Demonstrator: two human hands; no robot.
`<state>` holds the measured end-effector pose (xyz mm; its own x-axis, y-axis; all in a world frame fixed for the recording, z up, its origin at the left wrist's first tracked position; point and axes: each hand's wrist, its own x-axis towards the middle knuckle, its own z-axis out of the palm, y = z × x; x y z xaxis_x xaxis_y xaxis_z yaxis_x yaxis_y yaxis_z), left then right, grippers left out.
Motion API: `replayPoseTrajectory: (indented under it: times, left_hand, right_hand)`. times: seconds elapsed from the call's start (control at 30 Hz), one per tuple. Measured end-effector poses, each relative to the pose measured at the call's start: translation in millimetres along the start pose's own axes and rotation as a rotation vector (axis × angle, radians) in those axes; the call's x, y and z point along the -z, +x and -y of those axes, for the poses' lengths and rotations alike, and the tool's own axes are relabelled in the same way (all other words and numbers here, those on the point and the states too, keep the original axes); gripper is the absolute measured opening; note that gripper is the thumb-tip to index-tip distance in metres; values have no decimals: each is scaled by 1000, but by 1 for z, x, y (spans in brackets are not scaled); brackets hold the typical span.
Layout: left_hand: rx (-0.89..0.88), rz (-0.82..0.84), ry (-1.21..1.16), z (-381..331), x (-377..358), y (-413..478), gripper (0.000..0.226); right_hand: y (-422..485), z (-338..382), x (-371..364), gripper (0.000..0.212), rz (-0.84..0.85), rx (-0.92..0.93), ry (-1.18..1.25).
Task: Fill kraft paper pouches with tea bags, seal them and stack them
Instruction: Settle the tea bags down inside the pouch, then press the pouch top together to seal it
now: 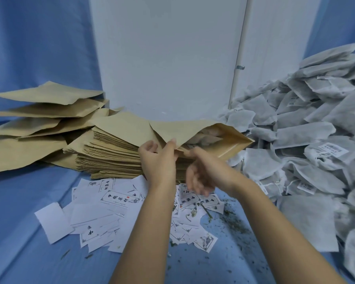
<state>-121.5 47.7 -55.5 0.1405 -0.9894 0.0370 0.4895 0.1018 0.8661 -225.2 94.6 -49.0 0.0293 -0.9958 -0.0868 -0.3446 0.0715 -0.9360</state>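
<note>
Backdrop: white panel point(168, 58) between blue drapes; bench point(19, 201) covered in blue cloth.
Task thing: one open kraft pouch point(182, 130), raised over the flat stack at centre; pale tea bags show inside its mouth.
Pouch axis: long axis runs roughly left to right, with the mouth gaping toward the right and toward the wearer.
Left grip point(159, 160): thumb and fingers pinch the near lip of the pouch, holding the mouth up and open.
Right grip point(205, 175): motion-blurred, just below and in front of the mouth; fingers hang loosely curled and nothing is seen in them.
Key relation: the tea bag heap point(305, 130) lies to the right of the mouth, so the right grip is the nearer one to fetch from it; the left is committed to the lip.
Counts: pouch in hand, 1. Hands, 2. Tea bags in the heap, dozens, not countable.
Flat stack point(111, 152): empty pouches, many thin layers, no count possible.
Left pile point(39, 124): about five or six looser pouches overlapping; whether filled, cannot tell.
Paper labels point(111, 203): well over a dozen, scattered on the bench.
Loose leaf crumbs point(232, 222): scattered beside the labels.
Judgement: filling appears in progress; sealing not yet done.
</note>
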Motion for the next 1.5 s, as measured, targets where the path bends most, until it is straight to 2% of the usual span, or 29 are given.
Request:
replayPoseTrajectory:
  times: [0.03,0.07,0.1,0.13,0.2,0.27,0.4,0.57,0.7,0.8,0.9,1.0,1.1,1.2,1.33,1.5]
  left_hand:
    - [117,38,-128,-2,0,2,23]
    - [208,93,-195,-2,0,4,14]
    - [284,137,-213,-4,1,4,4]
    - [338,164,-155,-4,2,3,9]
    - [341,188,131,-3,4,3,18]
    - [310,247,322,-2,3,2,24]
    - [383,412,214,-4,-2,-1,25]
    - [351,350,179,-4,-3,1,30]
    - [283,317,234,-3,-5,0,39]
    - [255,309,245,-3,-4,-1,29]
    - [232,274,238,-6,-4,1,20]
    - [208,286,347,-6,-3,0,19]
    - [245,317,316,-8,-1,2,25]
    - [276,293,237,-9,0,4,26]
    - [290,291,202,-10,2,6,28]
    - [313,266,176,-13,6,9,28]
  right_hand:
    - [2,-4,0,66,76,-76,15]
    - [5,-7,-1,66,58,-111,54]
    - [8,-10,-2,63,-26,-115,101]
    - [11,-14,-5,57,-135,-95,154]
    - [15,-17,-12,47,-270,-40,279]
    - [20,-13,-24,42,-294,5,443]
    - [26,0,-37,27,-526,56,709]
    - [27,5,-28,32,-421,-26,840]
    - [30,3,-28,29,-467,-14,853]
    - [28,3,-25,35,-450,-21,840]
    - [26,4,-24,31,-488,-18,821]
    - [27,5,-25,30,-469,0,744]
    - [26,5,-24,33,-452,-4,692]
    - [27,3,-23,32,-510,-3,780]
    - [28,1,-20,31,-480,-38,863]
    - [29,-1,-17,29,-496,-57,863]
